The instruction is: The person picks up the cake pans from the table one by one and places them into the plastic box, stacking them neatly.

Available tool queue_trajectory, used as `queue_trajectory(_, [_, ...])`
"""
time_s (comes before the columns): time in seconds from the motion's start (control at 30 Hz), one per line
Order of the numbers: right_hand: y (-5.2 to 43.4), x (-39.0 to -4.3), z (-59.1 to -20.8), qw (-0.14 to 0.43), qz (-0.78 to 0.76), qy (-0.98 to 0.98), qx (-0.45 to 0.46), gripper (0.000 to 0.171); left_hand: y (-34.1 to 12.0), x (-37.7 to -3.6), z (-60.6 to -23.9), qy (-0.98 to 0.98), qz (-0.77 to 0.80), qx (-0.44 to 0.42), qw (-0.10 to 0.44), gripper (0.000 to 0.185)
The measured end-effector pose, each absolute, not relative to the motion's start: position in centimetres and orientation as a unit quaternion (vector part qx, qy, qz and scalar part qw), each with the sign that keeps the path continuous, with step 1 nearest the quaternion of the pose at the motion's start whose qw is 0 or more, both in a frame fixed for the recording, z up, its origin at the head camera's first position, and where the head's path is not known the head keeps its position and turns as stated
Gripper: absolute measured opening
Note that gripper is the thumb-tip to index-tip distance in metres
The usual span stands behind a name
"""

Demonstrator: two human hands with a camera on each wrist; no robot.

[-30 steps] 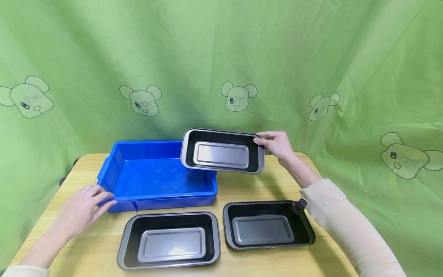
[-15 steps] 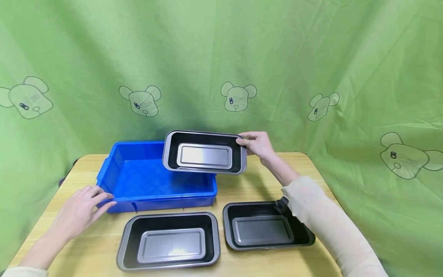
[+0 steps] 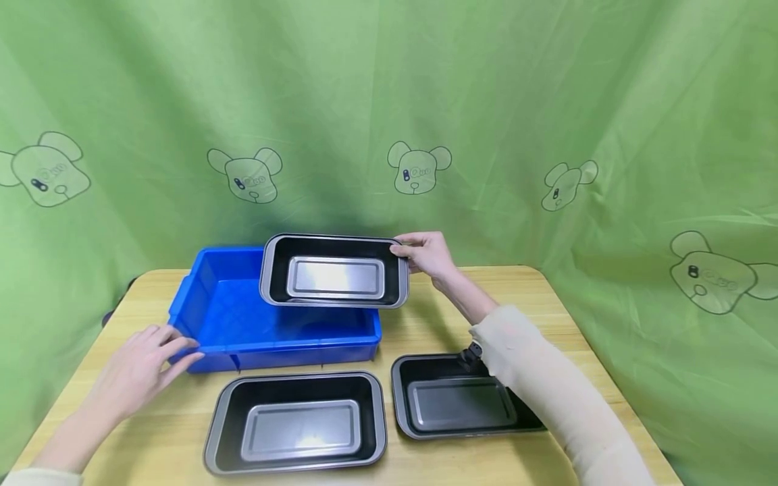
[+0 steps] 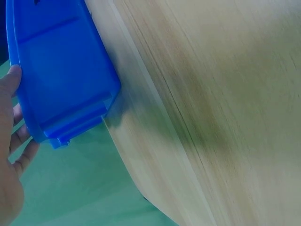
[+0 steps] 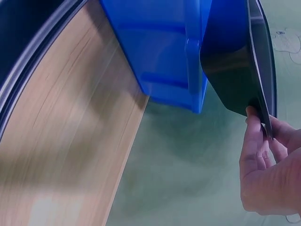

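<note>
My right hand (image 3: 425, 253) pinches the right rim of a dark baking pan (image 3: 334, 278) and holds it in the air over the blue plastic bin (image 3: 243, 324). In the right wrist view the fingers (image 5: 256, 141) grip the pan's edge (image 5: 261, 61) beside the bin (image 5: 160, 47). My left hand (image 3: 142, 361) rests with straight fingers against the bin's front left corner; the left wrist view shows its fingers (image 4: 14, 117) touching the bin wall (image 4: 56, 70). Two more dark pans lie on the table in front: one (image 3: 296, 422) at the centre, one (image 3: 462, 398) to the right, partly hidden by my sleeve.
The wooden table (image 3: 425, 324) carries the bin and pans. A green cloth with bear prints (image 3: 419, 169) hangs behind and drapes round the table's sides. My right forearm in a pale sleeve (image 3: 547, 385) crosses above the right pan.
My right hand has carried the lifted pan leftward, from over the bin's right end to above its middle. The left hand has stayed at the bin's corner.
</note>
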State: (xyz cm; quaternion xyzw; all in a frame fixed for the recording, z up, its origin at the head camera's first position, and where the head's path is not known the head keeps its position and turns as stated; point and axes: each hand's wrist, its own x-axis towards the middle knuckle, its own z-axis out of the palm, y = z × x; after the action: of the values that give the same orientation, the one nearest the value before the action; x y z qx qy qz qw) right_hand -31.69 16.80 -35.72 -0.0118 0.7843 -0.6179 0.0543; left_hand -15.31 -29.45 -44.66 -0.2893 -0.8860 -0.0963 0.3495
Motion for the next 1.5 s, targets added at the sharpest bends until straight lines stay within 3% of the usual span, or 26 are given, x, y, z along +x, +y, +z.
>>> queue_trajectory(0.87, [10.2, -32.1, -38.9, 0.098, -0.613, 0.784, -0.013, 0.028, -29.5, -15.4, -44.7, -0.887, -0.087, -0.287, 0.35, 0.065])
queue_trajectory(1.5, [6.4, -32.0, -41.1, 0.094, -0.599, 0.795, -0.03, 0.024, -29.5, -15.3, -44.8, -0.883, -0.091, -0.292, 0.356, 0.062])
